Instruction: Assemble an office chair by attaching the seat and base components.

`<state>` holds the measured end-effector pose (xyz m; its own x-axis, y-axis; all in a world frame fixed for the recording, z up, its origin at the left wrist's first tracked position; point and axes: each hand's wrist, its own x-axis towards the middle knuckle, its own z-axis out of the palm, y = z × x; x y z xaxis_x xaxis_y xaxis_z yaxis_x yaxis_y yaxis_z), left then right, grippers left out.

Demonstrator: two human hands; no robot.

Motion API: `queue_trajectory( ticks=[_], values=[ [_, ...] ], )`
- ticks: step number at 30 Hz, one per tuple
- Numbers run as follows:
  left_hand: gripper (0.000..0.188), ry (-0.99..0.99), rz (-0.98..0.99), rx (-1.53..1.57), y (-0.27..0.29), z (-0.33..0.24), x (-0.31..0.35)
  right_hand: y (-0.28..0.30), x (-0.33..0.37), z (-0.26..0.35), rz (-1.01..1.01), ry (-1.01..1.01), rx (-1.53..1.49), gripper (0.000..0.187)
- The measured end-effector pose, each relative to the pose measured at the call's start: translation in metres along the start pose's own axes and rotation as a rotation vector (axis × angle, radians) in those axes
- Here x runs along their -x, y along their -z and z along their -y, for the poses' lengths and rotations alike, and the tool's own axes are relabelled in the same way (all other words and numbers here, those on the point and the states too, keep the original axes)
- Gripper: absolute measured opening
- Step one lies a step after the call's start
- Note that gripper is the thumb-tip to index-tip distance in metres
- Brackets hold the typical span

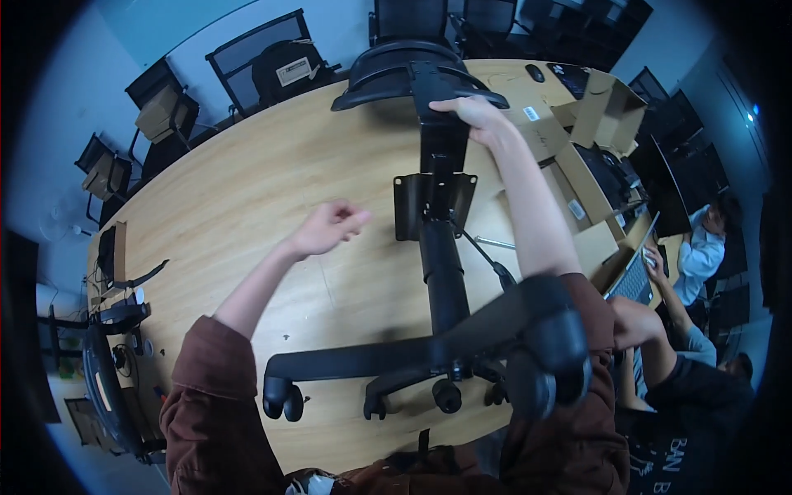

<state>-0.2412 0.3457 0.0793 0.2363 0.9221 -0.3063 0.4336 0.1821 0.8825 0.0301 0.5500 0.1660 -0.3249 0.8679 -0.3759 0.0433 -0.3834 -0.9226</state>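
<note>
A partly assembled black office chair stands over the wooden table in front of me. Its wheeled five-star base is nearest to me, with the gas lift column leading away to a metal mounting plate. Beyond the plate runs a black flat bar, joined to a curved black chair part at the far end. My right hand grips that bar, thumb across its top; its other fingers are mostly hidden. Left of the column, my left hand hovers above the table, fingers loosely curled, holding nothing visible.
Opened cardboard boxes crowd the table's right side. A metal rod-like tool lies beside the column. People sit on the right, one at a laptop. Mesh chairs line the far side; black chair parts stand at left.
</note>
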Motion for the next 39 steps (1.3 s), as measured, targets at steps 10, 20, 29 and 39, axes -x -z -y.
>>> queue_trajectory(
  ticks=[10,20,29,39],
  values=[
    [0.042,-0.008,-0.457,0.562,0.036,0.066,0.203,0.033,0.12,-0.012,-0.402,0.296,-0.007,0.05],
    [0.026,0.301,-0.977,0.502,-0.067,0.189,0.373,-0.036,0.328,-0.078,-0.647,0.682,-0.384,0.037],
    [0.027,0.423,-1.043,0.429,-0.18,0.25,0.438,-0.158,0.426,-0.241,-0.673,0.699,0.372,0.028],
    [0.023,0.282,-0.975,-0.161,-0.209,0.236,0.435,-0.13,0.467,-0.391,-0.463,0.591,0.755,0.022]
  ],
)
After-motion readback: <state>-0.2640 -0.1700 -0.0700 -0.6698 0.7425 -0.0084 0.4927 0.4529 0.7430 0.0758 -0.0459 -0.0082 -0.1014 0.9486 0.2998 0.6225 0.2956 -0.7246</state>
